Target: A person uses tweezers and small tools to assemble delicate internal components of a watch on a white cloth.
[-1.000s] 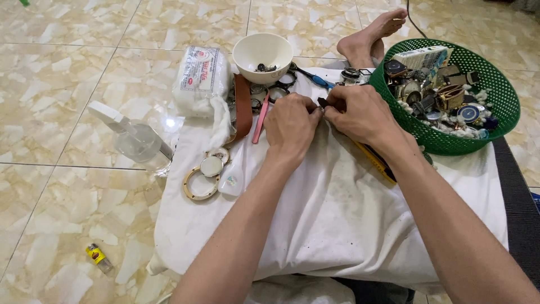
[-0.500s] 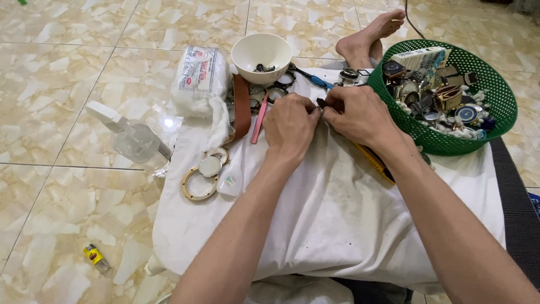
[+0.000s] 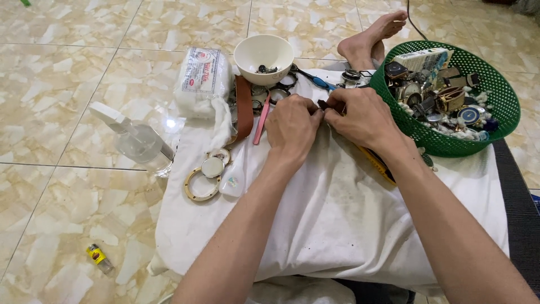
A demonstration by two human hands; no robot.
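Your left hand (image 3: 292, 121) and right hand (image 3: 360, 115) meet at the far middle of the white cloth (image 3: 337, 214), fingertips pinched together over one small dark part (image 3: 324, 104). Both hands are clenched on it. I think it's a watch piece or strap end, but most of it is hidden by your fingers, so I can't tell for sure.

Key relation: the dark part sits right in the gap between the two hands, touching both. What shows of it runs roughly left-right, so each hand has one end. Neither hand is clearly nearer. The right hand covers more of it from the far right side, and the left thumb and forefinger close in from the left.

Around the hands:
- White bowl (image 3: 263, 56) with small dark bits, just far-left of the left hand.
- Brown leather strap (image 3: 244, 110) and pink stick (image 3: 261, 119) lie side by side left of the left hand, long axes running near-far.
- Blue-handled tool (image 3: 315, 80) just beyond the hands, near the bowl.
- Green mesh basket (image 3: 495, 121) full of watches and parts, right of the right hand, close to the wrist.
- Yellow tool (image 3: 374, 160) partly under your right forearm.
- Brass rings and a round lens (image 3: 205, 177) at the near left of the cloth.
- Clear spray bottle (image 3: 135, 141) and packet of cotton (image 3: 199, 79) off the cloth's left side.
- Small yellow lighter (image 3: 98, 257) on the tile floor (image 3: 62, 73), near left.
- A bare foot (image 3: 374, 36) at the far edge.
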